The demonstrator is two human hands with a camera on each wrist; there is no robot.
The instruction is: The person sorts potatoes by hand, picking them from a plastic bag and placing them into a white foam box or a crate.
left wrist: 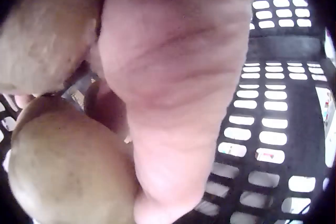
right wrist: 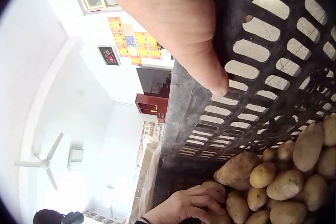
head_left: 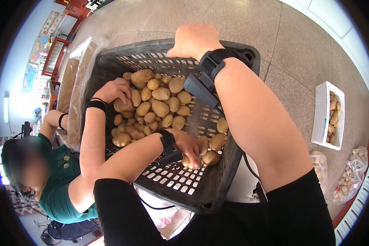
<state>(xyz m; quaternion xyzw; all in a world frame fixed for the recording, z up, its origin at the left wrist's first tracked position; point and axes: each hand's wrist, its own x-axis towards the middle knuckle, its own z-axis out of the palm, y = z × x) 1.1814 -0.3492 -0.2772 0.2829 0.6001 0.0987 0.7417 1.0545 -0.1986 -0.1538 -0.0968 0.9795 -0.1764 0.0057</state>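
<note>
A black plastic crate (head_left: 217, 180) with slotted walls holds many potatoes (head_left: 160, 108). My right hand (head_left: 194, 39) grips its far rim, fingers over the outside; the thumb (right wrist: 202, 61) lies along the inner slotted wall in the right wrist view. Low in the crate at the near side, my left hand (head_left: 186, 145) curls over a potato (head_left: 190, 163). Two more potatoes lie just beside it. In the left wrist view, the thumb side of the left hand (left wrist: 173, 87) stands close against a large potato (left wrist: 73, 166), and most of the fingers are hidden.
Another person in a green shirt (head_left: 67, 180) reaches in from the left, a hand (head_left: 115, 91) on the potatoes. A plastic-lined cardboard box (head_left: 76, 82) stands beyond the crate. On the floor at right are a white box of potatoes (head_left: 320, 115) and bagged potatoes (head_left: 350, 176).
</note>
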